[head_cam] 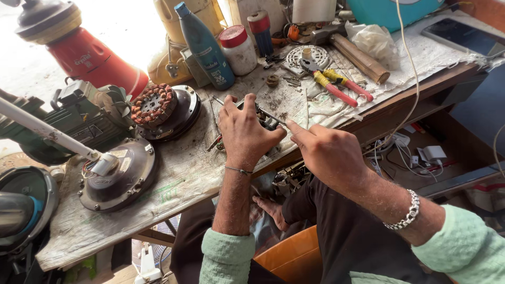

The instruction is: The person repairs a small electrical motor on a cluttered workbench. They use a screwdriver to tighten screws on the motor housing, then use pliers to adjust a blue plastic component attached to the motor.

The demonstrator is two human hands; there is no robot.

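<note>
Green sleeves and two bare forearms fill the bottom of the frame, reaching up to a worn workbench (173,179). At the centre of the frame the left hand (246,134) lies curled over a small dark metal part (266,120), fingers closed around it and pressing it to the bench cloth; most of the part is hidden under the palm. Just right of it, the right hand (329,153) pinches a thin metal tool (273,117) between thumb and forefinger, the tip touching the part.

Above and right of the hands lie pliers with yellow and red handles (336,85), beside a round perforated metal disc (306,55) and a wooden-handled hammer (352,51). A teal bottle (206,44) and a white jar with a red lid (238,48) stand in the upper middle. Left of the hands sits a copper-wound stator (153,105) on a dark motor housing, and further lower left a second round housing (118,176) with a white rod rising from it. A red cone-shaped body (92,60) stands in the upper left.
</note>
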